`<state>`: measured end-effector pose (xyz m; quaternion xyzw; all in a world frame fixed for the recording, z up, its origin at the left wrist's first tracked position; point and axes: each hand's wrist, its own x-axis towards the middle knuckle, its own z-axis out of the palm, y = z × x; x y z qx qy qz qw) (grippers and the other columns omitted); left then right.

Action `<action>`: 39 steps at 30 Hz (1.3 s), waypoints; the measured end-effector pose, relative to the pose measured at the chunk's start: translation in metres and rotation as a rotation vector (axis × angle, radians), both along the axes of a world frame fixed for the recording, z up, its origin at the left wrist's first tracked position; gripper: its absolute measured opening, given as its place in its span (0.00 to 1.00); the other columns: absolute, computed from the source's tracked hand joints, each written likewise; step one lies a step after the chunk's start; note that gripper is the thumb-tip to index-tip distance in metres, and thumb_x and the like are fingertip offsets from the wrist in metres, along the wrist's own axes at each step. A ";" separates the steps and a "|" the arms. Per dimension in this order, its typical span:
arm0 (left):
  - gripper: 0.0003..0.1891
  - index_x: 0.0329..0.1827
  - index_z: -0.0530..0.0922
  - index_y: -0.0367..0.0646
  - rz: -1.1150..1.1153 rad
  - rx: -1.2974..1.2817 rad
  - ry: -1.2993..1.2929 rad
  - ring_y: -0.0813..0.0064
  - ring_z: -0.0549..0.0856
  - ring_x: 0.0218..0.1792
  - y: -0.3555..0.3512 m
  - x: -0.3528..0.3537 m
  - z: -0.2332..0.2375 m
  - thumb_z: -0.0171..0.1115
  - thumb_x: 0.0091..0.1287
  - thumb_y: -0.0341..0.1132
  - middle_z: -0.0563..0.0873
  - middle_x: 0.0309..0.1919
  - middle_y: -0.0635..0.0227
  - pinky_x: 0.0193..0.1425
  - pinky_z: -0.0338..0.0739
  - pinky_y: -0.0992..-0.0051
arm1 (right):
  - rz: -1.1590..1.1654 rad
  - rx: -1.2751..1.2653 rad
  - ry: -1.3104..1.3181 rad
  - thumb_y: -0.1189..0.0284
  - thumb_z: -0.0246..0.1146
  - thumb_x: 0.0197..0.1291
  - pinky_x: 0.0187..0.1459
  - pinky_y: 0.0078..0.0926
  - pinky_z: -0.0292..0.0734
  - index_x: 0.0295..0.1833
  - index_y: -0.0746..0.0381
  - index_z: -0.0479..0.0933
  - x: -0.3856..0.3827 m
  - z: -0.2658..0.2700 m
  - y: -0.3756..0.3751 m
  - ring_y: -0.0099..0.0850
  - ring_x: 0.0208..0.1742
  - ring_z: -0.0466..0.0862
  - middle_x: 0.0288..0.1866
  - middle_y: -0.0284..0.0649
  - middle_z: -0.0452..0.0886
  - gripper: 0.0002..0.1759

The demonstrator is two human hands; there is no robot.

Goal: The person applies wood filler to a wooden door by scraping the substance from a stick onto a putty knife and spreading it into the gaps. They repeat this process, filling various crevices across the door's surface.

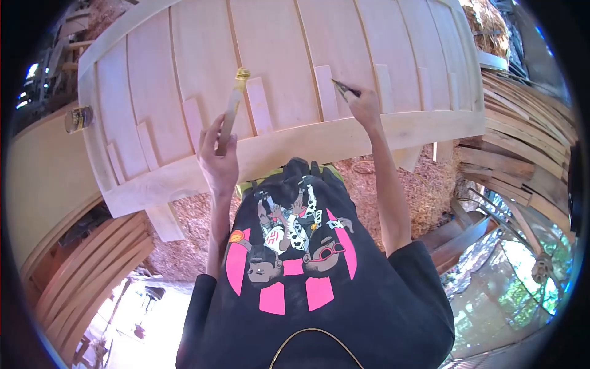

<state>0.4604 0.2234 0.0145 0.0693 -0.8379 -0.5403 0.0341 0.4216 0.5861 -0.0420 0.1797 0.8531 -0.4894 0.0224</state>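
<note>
My left hand (220,161) is closed round the lower end of a flat wooden stick (232,111), whose top end is wrapped or coated in yellow. Between the fingers of my right hand (364,106) is a slim dark pointed tool (341,86), its tip aimed up and left over the panel. Both hands are above a large pale wooden panel (276,55) with long grooves. Short wooden strips (327,93) stand in a row along its near side, one of them right by the tool. Another strip (259,104) is just right of the stick.
A small jar (78,119) with yellowish contents sits at the panel's left end. Curved boards are stacked at lower left (92,270) and more planks at right (522,135). Brown shavings (375,203) cover the ground below the panel's near rail (295,142).
</note>
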 end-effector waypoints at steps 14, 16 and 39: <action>0.25 0.70 0.82 0.44 0.229 -0.035 -0.137 0.71 0.84 0.49 -0.037 0.032 -0.015 0.71 0.70 0.27 0.87 0.52 0.64 0.51 0.84 0.68 | 0.461 0.871 0.021 0.74 0.64 0.64 0.61 0.42 0.81 0.58 0.50 0.90 -0.037 -0.034 -0.017 0.40 0.60 0.84 0.60 0.30 0.88 0.19; 0.26 0.72 0.81 0.46 0.234 -0.014 -0.169 0.72 0.84 0.48 -0.037 0.032 -0.017 0.71 0.70 0.27 0.87 0.50 0.65 0.54 0.82 0.68 | 0.476 0.896 0.133 0.75 0.64 0.63 0.62 0.40 0.80 0.57 0.51 0.90 -0.026 -0.044 -0.017 0.40 0.60 0.84 0.59 0.30 0.88 0.19; 0.25 0.73 0.80 0.45 0.264 -0.015 -0.141 0.74 0.83 0.48 -0.036 0.031 -0.007 0.70 0.72 0.29 0.88 0.48 0.64 0.55 0.81 0.70 | 0.534 0.820 -0.057 0.75 0.61 0.62 0.62 0.39 0.82 0.56 0.49 0.90 -0.061 -0.014 0.017 0.38 0.61 0.84 0.59 0.29 0.89 0.20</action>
